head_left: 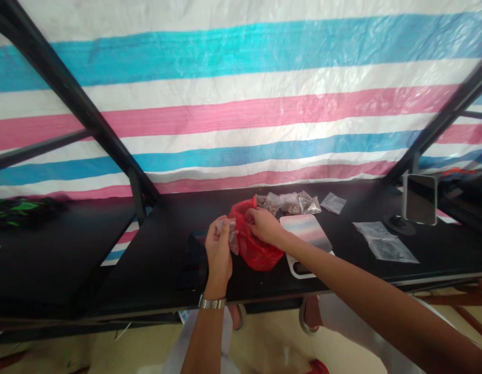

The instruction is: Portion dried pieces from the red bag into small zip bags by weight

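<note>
The work in hand centres on a crumpled red plastic bag (pixel 256 244) at the middle of the black counter (pixel 155 244), its body resting on the surface just in front of the person. The right hand (pixel 266 226) is curled over the bag's upper edge, its grip closed on the gathered plastic. The left hand (pixel 218 244), with a silver wristwatch (pixel 212 302) above it, is raised beside the bag, its grip pinching a small clear plastic packet (pixel 232 235); what the packet holds is hard to tell. Beyond the hands, at the far side, lie small clear packets of something brown (pixel 288 203). To the right sit a flat white device with a pastel top (pixel 305 234), perhaps a scale, loose clear bags (pixel 385 243), and a phone on a round stand (pixel 420 200).
</note>
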Available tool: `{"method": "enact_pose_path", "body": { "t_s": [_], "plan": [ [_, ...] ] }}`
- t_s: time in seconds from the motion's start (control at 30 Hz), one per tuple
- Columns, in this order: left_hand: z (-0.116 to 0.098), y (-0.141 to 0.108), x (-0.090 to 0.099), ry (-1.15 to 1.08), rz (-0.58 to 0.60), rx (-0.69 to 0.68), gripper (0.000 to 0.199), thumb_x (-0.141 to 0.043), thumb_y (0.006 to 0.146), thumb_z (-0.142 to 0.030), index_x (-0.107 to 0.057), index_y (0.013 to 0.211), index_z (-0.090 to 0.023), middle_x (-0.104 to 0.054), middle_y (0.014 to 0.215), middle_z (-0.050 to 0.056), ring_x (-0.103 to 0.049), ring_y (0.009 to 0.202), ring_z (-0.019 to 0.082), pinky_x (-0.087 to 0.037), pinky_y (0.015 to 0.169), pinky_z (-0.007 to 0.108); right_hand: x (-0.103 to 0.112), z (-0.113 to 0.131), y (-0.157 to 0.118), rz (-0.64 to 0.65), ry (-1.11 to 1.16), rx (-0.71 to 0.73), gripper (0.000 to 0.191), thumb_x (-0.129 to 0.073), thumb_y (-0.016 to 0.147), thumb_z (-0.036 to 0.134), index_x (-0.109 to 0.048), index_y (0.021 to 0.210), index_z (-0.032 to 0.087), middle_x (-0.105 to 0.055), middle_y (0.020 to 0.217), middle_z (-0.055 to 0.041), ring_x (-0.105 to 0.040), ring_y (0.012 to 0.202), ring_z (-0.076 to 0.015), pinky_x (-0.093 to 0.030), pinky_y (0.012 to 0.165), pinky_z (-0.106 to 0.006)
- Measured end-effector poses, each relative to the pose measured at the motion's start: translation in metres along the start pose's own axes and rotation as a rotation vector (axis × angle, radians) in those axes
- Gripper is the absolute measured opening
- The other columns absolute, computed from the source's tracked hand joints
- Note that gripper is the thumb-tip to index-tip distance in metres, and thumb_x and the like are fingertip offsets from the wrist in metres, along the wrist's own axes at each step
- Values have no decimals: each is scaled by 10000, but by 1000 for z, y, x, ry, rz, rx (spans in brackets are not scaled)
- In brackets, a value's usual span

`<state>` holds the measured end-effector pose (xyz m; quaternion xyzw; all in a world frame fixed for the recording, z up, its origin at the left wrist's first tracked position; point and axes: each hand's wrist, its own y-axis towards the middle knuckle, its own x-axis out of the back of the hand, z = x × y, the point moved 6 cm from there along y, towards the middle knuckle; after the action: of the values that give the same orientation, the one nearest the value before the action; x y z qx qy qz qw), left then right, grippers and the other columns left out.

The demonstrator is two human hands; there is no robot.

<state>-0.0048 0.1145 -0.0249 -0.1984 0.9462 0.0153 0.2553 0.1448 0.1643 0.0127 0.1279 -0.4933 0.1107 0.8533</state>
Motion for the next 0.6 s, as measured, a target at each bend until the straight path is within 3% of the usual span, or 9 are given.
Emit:
{"method": "enact_pose_path", "body": {
  "t_s": [0.1,0.23,0.33,0.6],
  "plan": [
    [2,-2,1,-63,-13,61,740,-992,522,-616,-701,1041,-177,-745,791,-22,-655,573,101,-514,534,201,-2,0,-2,-25,43,23,291,-651,873,48,-743,1129,151,-785,1173,-137,-744,997,-231,-515,844,-282],
    [-1,-3,7,-115,-35,69,677,-998,522,-606,-691,943,-173,-747,778,-25,-675,601,95,-523,568,189,-6,-3,-5,-35,228,4,203,-690,851,63,-769,999,176,-820,1002,-84,-758,894,-208,-537,801,-263],
    [-5,-5,11,-121,-40,39,636,-989,561,-594,-691,943,-181,-754,783,-27,-691,631,99,-531,598,190,-4,-2,-9,-48,333,10,189,-721,835,77,-776,982,183,-829,980,-67,-768,883,-201,-553,808,-262],
    [-8,-9,12,-80,-47,22,657,-977,578,-621,-684,970,-183,-748,794,-27,-688,652,108,-532,608,204,11,5,-23,-36,342,86,142,-740,809,80,-757,906,183,-799,869,-22,-719,778,-164,-513,749,-250]
  ]
}}
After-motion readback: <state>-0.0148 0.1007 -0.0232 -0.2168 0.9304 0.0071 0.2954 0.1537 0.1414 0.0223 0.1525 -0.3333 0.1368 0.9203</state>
